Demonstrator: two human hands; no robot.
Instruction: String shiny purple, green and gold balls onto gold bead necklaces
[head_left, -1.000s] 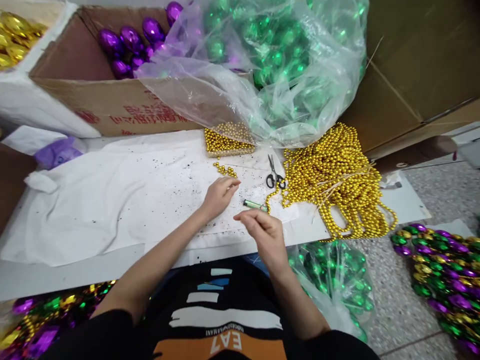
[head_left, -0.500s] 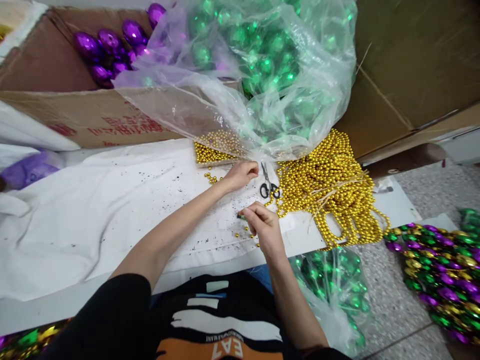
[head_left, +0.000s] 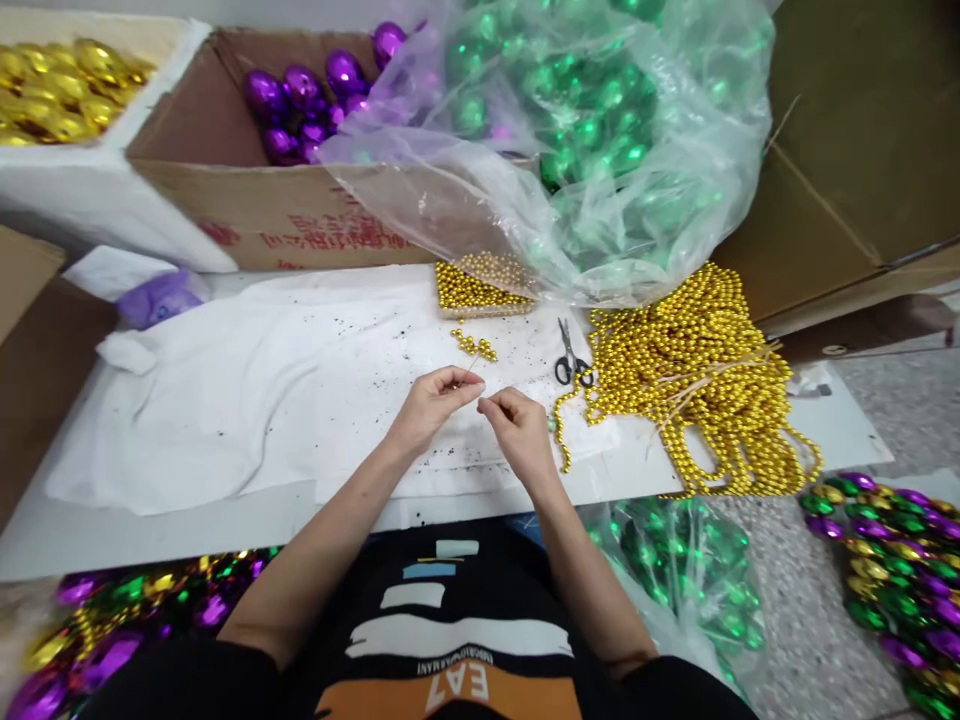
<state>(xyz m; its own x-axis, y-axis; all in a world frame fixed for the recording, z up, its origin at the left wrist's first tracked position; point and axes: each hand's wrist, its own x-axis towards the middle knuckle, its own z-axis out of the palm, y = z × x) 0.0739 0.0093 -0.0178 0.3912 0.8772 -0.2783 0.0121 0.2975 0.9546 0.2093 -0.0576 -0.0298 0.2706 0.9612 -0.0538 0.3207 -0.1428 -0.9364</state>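
The left hand (head_left: 429,408) and right hand (head_left: 523,430) are held close together but apart above a white cloth (head_left: 187,400) spread over the desk (head_left: 844,415). On each, thumb and forefinger are brought together in a pinch. A thin strand (head_left: 471,366) is seen at the left fingertips; whether anything is gripped by the right cannot be told.

Just beyond the left hand, a few loose gold beads (head_left: 480,347) are gathered on the cloth, and behind them a small tray (head_left: 491,311) is filled with more gold beads. Beyond and to the right of the right hand, scissors (head_left: 568,355) are laid with their blades pointed away. Just right of that hand, a short gold bead string (head_left: 560,430) is stretched out, and a small green object (head_left: 553,424) is mostly hidden by the hand. Farther right, gold bead strands (head_left: 682,350) are heaped. Well beyond both hands, purple baubles (head_left: 304,90) are held in a cardboard box (head_left: 217,195).
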